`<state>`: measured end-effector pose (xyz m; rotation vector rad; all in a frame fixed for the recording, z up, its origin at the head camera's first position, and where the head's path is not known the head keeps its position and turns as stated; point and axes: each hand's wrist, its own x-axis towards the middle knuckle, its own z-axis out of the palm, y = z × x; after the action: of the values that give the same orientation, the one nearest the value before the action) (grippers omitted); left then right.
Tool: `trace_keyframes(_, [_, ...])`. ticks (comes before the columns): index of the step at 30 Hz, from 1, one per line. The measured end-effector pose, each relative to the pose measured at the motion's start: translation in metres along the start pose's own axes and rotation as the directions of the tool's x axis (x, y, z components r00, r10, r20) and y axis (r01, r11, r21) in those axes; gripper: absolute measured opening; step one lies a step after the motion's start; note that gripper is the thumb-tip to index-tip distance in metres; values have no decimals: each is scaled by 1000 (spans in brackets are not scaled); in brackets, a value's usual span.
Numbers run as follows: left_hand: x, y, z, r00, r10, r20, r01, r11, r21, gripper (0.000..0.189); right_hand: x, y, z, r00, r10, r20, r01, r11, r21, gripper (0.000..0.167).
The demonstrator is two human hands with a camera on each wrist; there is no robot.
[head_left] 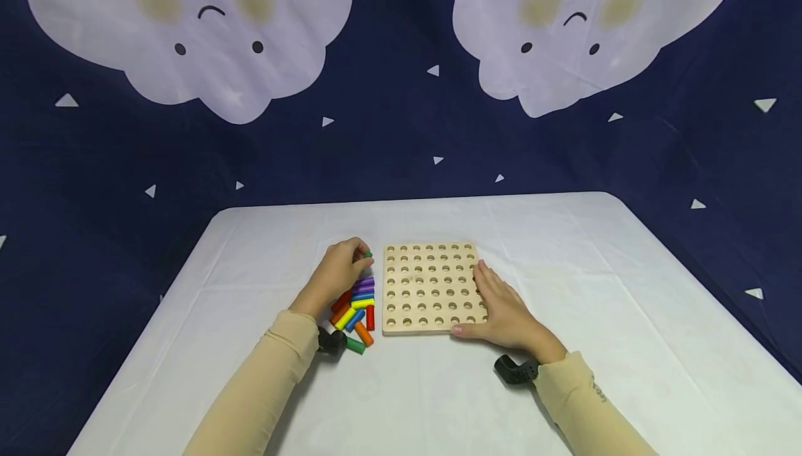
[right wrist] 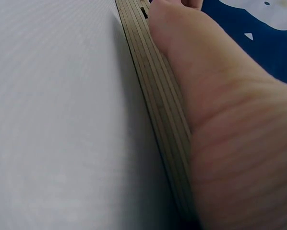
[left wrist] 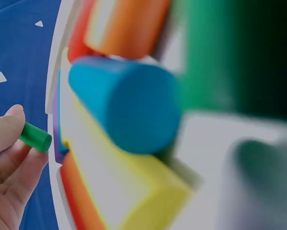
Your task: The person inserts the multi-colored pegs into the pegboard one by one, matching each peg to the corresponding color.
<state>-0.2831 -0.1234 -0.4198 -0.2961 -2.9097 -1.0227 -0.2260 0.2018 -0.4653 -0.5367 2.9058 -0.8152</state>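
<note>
Between thumb and fingers, my left hand (head_left: 338,266) pinches a small green peg (left wrist: 36,137), raised over the far end of a pile of coloured pegs. In the left wrist view a blue peg (left wrist: 129,103) and a yellow peg (left wrist: 134,187) loom large and close. Right of the pile lies a square wooden pegboard (head_left: 432,294) with rows of round holes. My right hand (head_left: 506,310) rests along the board's right side, fingers straight, thumb at its front edge. The right wrist view shows the board's layered side (right wrist: 158,91) beside this hand.
Nearer my left wrist, an orange peg (head_left: 363,334), a red peg (head_left: 370,317) and another green peg (head_left: 355,345) lie loose. A white cloth covers the table (head_left: 426,393). Behind its far edge hangs a dark blue backdrop (head_left: 388,143) with clouds.
</note>
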Motion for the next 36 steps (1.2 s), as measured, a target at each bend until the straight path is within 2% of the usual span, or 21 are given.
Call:
trace_keyframes(8, [7, 12, -6, 1000, -2, -17, 2, 999, -45, 14, 3, 0, -4, 1000, 11, 11, -10, 1000, -7, 136])
trace_keyframes(17, [27, 30, -5, 999, 22, -28, -24, 996, -80, 20, 5, 2, -6, 1000, 8, 11, -8, 1000, -13, 135])
trace_keyframes(26, [45, 42, 7, 999, 30, -15, -32, 994, -101, 18, 5, 2, -2, 1000, 7, 7, -7, 1000, -3, 135])
trace_keyframes(36, [53, 49, 21, 999, 27, 19, -25, 997, -76, 16, 2, 1, -1, 1000, 14, 13, -14, 1000, -2, 136])
